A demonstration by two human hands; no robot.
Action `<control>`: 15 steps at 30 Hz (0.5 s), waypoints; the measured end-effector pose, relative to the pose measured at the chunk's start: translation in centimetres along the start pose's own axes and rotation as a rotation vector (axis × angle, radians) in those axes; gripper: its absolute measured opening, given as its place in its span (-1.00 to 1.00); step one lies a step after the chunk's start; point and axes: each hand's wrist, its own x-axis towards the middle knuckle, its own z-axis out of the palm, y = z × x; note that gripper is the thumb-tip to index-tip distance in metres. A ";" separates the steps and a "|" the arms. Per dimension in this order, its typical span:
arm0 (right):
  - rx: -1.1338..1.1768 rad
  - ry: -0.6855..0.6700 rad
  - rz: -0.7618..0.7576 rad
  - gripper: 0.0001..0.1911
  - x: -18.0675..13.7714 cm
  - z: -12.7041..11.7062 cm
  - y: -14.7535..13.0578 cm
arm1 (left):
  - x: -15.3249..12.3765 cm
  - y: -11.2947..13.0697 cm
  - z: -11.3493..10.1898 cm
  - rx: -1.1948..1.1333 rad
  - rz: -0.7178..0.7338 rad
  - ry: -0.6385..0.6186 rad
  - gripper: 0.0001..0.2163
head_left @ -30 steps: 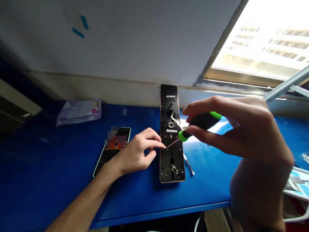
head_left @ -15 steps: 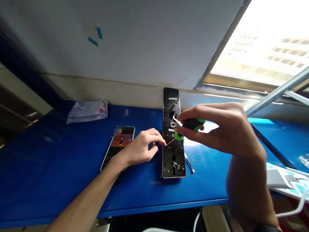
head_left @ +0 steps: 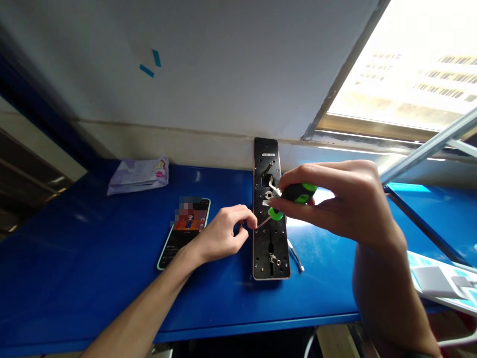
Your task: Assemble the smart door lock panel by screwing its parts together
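A long black door-lock plate point(head_left: 271, 251) lies lengthwise on the blue table point(head_left: 93, 278), its far end against the wall. My right hand point(head_left: 343, 204) is closed round a black and green screwdriver point(head_left: 294, 196), whose shaft slants down to the plate's left edge. My left hand point(head_left: 223, 233) rests on the table beside that edge. Its fingers are curled in a pinch at the screwdriver's tip; what they pinch is too small to make out. A white wire end point(head_left: 275, 189) sticks up from the plate's upper part.
A smartphone point(head_left: 184, 231) with a lit screen lies left of my left hand. A pale purple packet point(head_left: 139, 175) sits at the back left. A thin metal piece point(head_left: 296, 256) lies right of the plate. White and blue items point(head_left: 439, 283) lie at the right edge.
My right hand has drawn in closer to the plate with the screwdriver. The view has shifted slightly left and up. My left hand stays pinched at the plate's edge.
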 end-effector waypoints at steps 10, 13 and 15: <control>0.043 -0.102 -0.051 -0.95 -0.1 -0.5 0.0 | -0.9 1.0 0.6 -0.027 0.003 0.074 -0.89; 0.046 -0.085 -0.058 -0.92 -0.2 -0.5 0.0 | -1.0 0.8 0.5 -0.032 -0.005 0.034 -0.89; 0.034 -0.063 -0.063 -0.89 -0.2 -0.4 -0.1 | -1.0 0.5 0.5 -0.038 -0.025 0.030 -0.90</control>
